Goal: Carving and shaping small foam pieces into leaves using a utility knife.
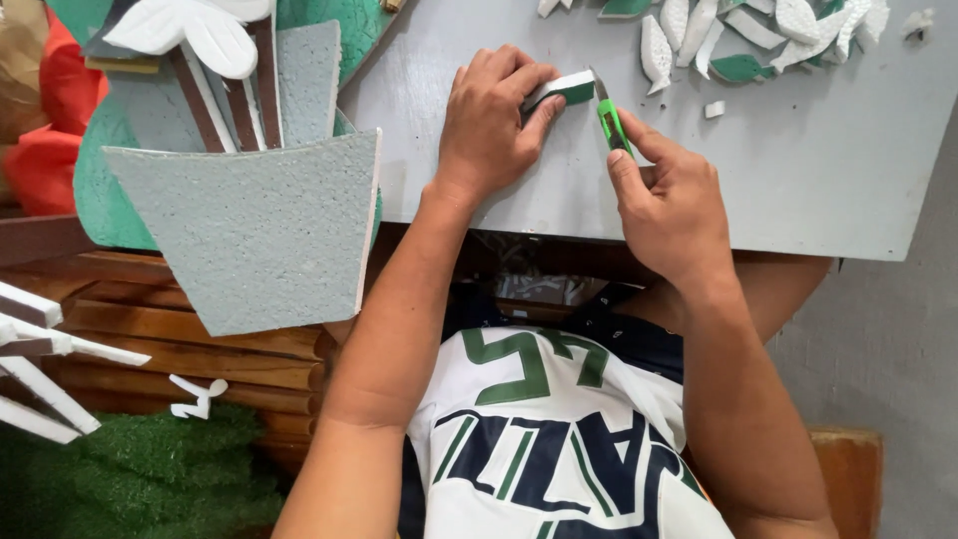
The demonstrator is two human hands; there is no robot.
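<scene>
My left hand [491, 120] presses a small green-and-white foam piece [561, 90] down on the grey board [798, 170] resting over my lap. My right hand [667, 205] grips a green utility knife [611, 122], with its blade tip touching the right end of the foam piece. Both forearms reach up from the bottom of the head view.
A pile of several cut white and green foam pieces [738, 35] lies at the board's far right, with one small scrap [715, 109] near it. A grey foam pot shape [254, 230] with brown and white strips stands at left. Green artificial turf [140, 479] covers the lower left.
</scene>
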